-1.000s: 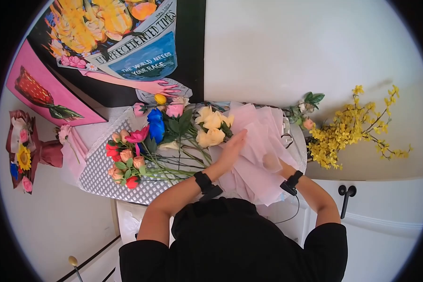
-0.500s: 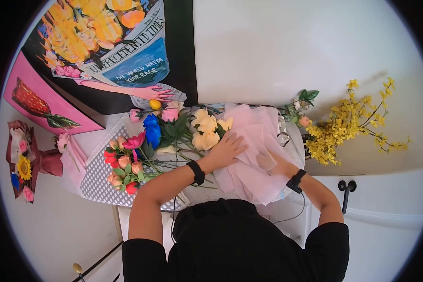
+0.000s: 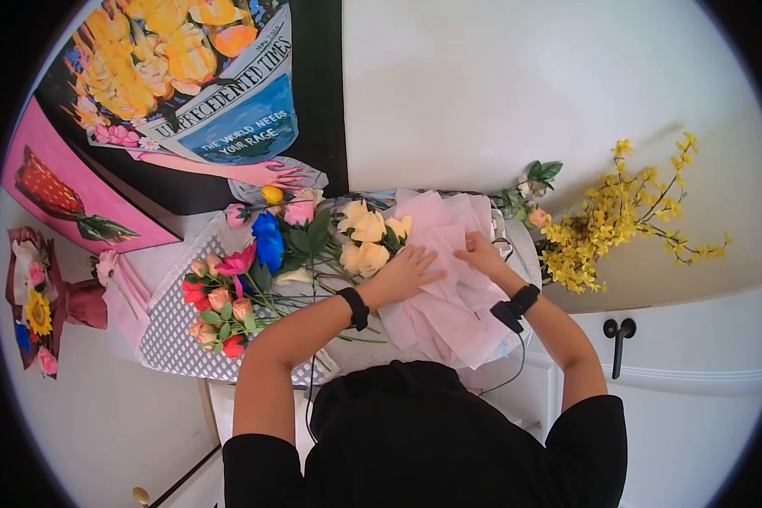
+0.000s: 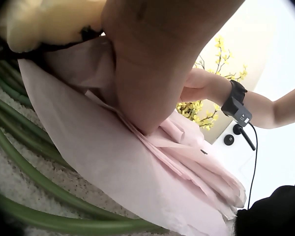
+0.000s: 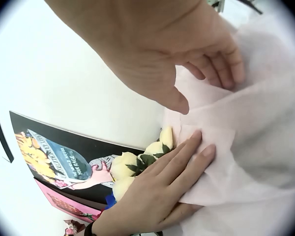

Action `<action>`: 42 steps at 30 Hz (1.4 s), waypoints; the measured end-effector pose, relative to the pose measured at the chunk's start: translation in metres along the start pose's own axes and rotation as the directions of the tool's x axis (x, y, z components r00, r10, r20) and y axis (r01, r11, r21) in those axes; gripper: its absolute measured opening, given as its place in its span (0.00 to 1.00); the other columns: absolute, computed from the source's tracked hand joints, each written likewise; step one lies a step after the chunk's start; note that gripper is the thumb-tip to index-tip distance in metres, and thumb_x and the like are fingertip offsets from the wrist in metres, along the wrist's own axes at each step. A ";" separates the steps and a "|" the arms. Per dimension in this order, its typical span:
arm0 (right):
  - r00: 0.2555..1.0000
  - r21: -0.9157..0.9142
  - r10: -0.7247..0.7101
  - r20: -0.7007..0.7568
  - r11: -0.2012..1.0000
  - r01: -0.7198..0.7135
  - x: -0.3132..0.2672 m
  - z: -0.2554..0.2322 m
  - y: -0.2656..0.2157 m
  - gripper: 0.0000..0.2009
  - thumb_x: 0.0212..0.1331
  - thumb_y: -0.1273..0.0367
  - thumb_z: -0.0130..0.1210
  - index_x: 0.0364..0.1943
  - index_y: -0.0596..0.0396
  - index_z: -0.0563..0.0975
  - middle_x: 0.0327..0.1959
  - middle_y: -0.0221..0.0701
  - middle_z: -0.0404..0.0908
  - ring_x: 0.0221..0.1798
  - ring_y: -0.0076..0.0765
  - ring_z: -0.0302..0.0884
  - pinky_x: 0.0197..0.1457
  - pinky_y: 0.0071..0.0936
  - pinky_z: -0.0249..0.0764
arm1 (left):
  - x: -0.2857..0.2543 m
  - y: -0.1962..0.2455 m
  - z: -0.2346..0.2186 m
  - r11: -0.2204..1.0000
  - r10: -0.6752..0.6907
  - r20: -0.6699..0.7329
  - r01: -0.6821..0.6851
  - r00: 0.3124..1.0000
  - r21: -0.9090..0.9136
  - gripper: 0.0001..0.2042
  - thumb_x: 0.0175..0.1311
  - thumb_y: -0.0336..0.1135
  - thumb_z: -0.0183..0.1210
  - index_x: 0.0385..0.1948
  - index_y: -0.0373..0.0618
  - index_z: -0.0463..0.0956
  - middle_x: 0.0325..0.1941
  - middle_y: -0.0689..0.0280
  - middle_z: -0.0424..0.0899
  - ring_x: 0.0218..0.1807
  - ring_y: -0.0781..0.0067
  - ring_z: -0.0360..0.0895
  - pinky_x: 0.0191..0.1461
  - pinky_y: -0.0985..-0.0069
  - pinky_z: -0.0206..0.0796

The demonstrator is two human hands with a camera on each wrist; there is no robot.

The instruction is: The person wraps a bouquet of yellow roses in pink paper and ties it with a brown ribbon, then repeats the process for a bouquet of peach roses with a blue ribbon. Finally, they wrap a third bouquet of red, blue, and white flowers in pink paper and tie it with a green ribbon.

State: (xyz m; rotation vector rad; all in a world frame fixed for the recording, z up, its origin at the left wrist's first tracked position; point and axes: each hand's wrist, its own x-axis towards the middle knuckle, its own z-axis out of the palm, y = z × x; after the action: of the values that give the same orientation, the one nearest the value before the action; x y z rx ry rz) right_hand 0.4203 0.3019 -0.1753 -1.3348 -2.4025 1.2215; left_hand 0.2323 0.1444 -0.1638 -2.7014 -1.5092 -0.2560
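Sheets of pale pink wrapping paper (image 3: 449, 296) lie layered on the table. My left hand (image 3: 405, 275) rests on them with fingers spread, seen also in the right wrist view, where the hand (image 5: 160, 196) lies across the folded edge. Over the upper right of the paper is my right hand (image 3: 483, 256). In the right wrist view, that hand (image 5: 187, 59) has its fingers bent at the paper, the thumb apart from them. Cream roses (image 3: 366, 241) lie just left of the paper, and green stems (image 4: 49, 187) run beside it.
Left of the cream roses are a blue flower (image 3: 267, 243), red and peach roses (image 3: 216, 313) and a white dotted cover (image 3: 173, 343). Yellow blossom branches (image 3: 597, 241) stand at the right. A painting (image 3: 220, 93) leans behind. Cables hang from both wrist cameras.
My left hand turned from on edge to flat on the paper. My right hand came out from under a sheet and moved up toward the paper's far edge.
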 end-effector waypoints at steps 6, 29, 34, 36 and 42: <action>0.998 -0.064 -0.020 0.064 0.998 0.024 0.011 0.015 -0.001 0.16 0.49 0.65 0.56 0.37 0.63 0.71 0.28 0.39 0.75 0.32 0.41 0.75 0.36 0.33 0.70 | -0.002 -0.002 0.007 1.000 -0.029 0.009 0.028 1.000 0.013 0.34 0.49 0.47 0.58 0.61 0.52 0.58 0.62 0.55 0.61 0.59 0.54 0.61 0.60 0.61 0.52; 0.699 -0.531 -0.715 0.015 0.586 0.612 -0.056 0.089 -0.040 0.08 0.48 0.75 0.45 0.33 0.66 0.65 0.56 0.57 0.61 0.58 0.63 0.58 0.61 0.54 0.55 | -0.002 -0.014 -0.020 0.953 -0.065 -0.357 0.163 0.932 0.254 0.24 0.52 0.32 0.48 0.55 0.41 0.63 0.44 0.53 0.72 0.56 0.52 0.64 0.63 0.61 0.52; 0.590 -0.385 -0.798 0.126 0.509 0.770 -0.062 0.069 -0.031 0.12 0.47 0.75 0.48 0.37 0.64 0.67 0.49 0.50 0.66 0.54 0.57 0.62 0.59 0.47 0.58 | -0.015 -0.026 0.002 0.973 -0.106 -0.090 0.122 0.990 0.196 0.23 0.53 0.35 0.46 0.55 0.47 0.65 0.45 0.56 0.72 0.52 0.57 0.67 0.58 0.62 0.56; 0.717 -0.355 -0.695 0.051 0.659 0.663 -0.074 0.045 -0.042 0.13 0.49 0.73 0.49 0.41 0.62 0.67 0.46 0.48 0.67 0.50 0.54 0.63 0.55 0.44 0.60 | -0.016 -0.028 -0.001 0.983 -0.050 -0.081 0.064 0.995 0.170 0.24 0.50 0.34 0.50 0.54 0.50 0.66 0.46 0.57 0.72 0.49 0.59 0.67 0.57 0.64 0.56; 0.801 -0.525 -0.595 0.064 0.663 0.534 -0.076 0.021 -0.017 0.18 0.52 0.68 0.50 0.48 0.59 0.66 0.37 0.40 0.69 0.41 0.45 0.64 0.46 0.37 0.60 | -0.015 -0.026 -0.015 0.998 -0.028 -0.160 0.017 0.987 -0.066 0.29 0.45 0.33 0.56 0.56 0.57 0.65 0.53 0.57 0.70 0.55 0.60 0.66 0.62 0.56 0.51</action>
State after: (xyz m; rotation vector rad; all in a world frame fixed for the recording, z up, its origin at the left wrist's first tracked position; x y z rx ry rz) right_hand 0.4453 0.2268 -0.1582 -0.5773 -2.8408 0.3178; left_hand 0.2009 0.1436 -0.1530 -2.6381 -1.5112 -0.5188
